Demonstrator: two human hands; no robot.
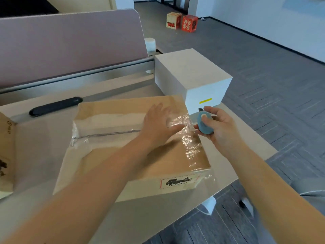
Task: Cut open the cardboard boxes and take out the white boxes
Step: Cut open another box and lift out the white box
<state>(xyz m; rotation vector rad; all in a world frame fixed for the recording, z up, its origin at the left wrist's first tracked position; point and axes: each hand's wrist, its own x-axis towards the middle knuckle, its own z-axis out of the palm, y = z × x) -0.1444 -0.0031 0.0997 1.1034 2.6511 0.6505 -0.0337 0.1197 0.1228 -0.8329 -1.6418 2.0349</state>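
Note:
A brown cardboard box (pixel 112 147) sealed with clear tape lies on the table in front of me. A dark slit runs along the tape over its middle seam. My left hand (pixel 158 124) rests flat on the box top, fingers spread toward the right end. My right hand (pixel 216 125) holds a small round blue cutter (pixel 204 123) just off the box's right edge, with its short blade pointing up and away. A white box (pixel 190 76) with a yellow label stands behind the cardboard box at the table's right corner.
A black oblong object (pixel 54 106) lies on the table at the back left. Part of another cardboard piece (pixel 6 152) shows at the left edge. A mauve desk divider (pixel 70 43) rises behind. Two red and cream boxes (pixel 182 22) sit on the floor far off.

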